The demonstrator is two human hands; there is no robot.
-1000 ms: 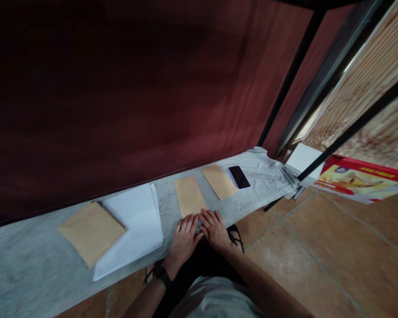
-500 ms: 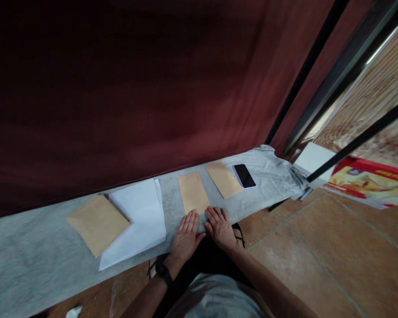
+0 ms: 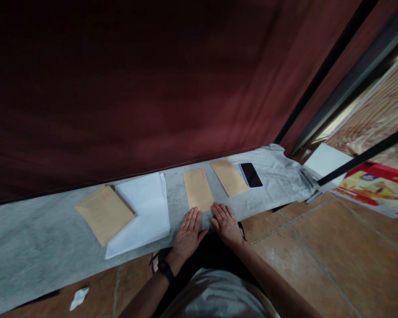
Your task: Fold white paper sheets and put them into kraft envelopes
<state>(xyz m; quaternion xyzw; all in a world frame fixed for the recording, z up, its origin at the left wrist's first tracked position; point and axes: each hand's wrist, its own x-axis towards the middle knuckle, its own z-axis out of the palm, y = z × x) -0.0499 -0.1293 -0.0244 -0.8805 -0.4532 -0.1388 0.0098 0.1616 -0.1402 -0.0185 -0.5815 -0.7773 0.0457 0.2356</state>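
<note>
My left hand (image 3: 188, 233) lies flat, fingers stretched out, on the grey cloth (image 3: 36, 238), just below a narrow brown envelope (image 3: 198, 189). My right hand (image 3: 226, 222) rests flat beside it, fingertips near the envelope's lower right corner. Neither hand holds anything. A second narrow brown envelope (image 3: 229, 177) lies to the right, with a black phone (image 3: 251, 175) next to it. To the left lie white sheets (image 3: 142, 212) and a larger brown envelope (image 3: 105, 213) overlapping their edge.
A dark red wall (image 3: 135, 88) rises behind the cloth. Black metal bars (image 3: 358, 157) and a white sheet (image 3: 325, 160) stand at the right, beside a red and yellow box (image 3: 374, 185). A crumpled white scrap (image 3: 78, 297) lies on the brown tiled floor (image 3: 318, 247).
Both hands slid slightly back from the narrow envelope and spread flatter on the cloth. The view shifted, so everything sits a little further right and up.
</note>
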